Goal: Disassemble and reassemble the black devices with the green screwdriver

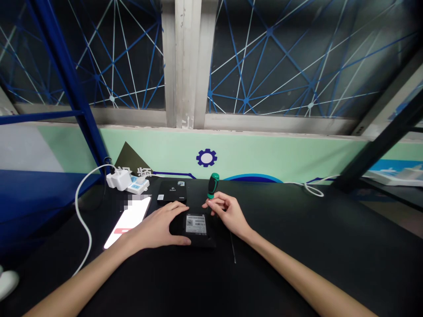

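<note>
Left hand [158, 229] spread wide, flat on black case [208, 240]; right hand [228, 211] pinched narrow on green-handled screwdriver [213, 185], at the case's 12 o'clock; light fingertip grip could let the screwdriver slip and fall; palm pressure could slide the case across the smooth tabletop [297, 229] toward the lit phone [127, 222] at 9 o'clock.

A glossy green plastic screwdriver handle [213, 185] stands at twelve o'clock from the matt black plastic case [205, 240], whose paper label [196, 224] looks smooth.
</note>
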A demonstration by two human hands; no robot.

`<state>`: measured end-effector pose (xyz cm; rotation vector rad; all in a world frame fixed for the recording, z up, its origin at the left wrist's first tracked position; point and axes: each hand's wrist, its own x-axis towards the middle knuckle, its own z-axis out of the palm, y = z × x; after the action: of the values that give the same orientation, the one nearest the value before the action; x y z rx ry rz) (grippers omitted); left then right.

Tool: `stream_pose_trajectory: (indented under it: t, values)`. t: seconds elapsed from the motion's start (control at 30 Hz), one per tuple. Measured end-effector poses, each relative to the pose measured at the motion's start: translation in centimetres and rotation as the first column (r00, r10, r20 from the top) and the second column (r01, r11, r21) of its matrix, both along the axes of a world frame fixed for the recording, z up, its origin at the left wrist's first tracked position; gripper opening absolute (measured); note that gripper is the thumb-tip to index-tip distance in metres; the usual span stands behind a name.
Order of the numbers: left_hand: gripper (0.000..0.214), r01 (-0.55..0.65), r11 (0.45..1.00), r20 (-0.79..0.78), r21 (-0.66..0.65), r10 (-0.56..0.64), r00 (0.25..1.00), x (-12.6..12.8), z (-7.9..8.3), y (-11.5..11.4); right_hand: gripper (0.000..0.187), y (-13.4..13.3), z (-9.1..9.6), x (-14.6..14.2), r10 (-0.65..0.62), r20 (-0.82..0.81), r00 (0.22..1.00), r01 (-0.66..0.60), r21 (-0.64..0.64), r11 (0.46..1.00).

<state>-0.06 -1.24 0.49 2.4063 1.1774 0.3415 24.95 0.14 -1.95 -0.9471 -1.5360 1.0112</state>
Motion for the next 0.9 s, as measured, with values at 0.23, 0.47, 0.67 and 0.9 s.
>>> stream_pose_trajectory:
  t: [0.23,0.47,0.67,0.9]
  values:
    - [0.086,-0.009,1.000,-0.017,-0.003,0.009,1.000,0.06,0.07,-0.12,0.034,-0.23,-0.24,-0.08,-0.009,0.075,0.997,0.005,0.052,0.999]
    - [0.088,-0.015,1.000,-0.029,-0.010,0.015,0.999,-0.04,-0.18,-0.05,0.042,0.01,-0.53,-0.31,-0.085,0.070,0.994,0.081,0.054,0.995]
    - [0.085,-0.012,1.000,-0.011,-0.016,0.012,1.000,0.03,-0.05,-0.08,0.042,0.13,-0.56,-0.36,-0.080,-0.032,0.996,0.080,0.008,0.997]
    - [0.084,0.002,1.000,0.006,0.006,-0.002,1.000,-0.05,-0.12,0.05,0.042,0.05,-0.55,-0.30,-0.073,-0.025,0.997,0.073,-0.003,0.997]
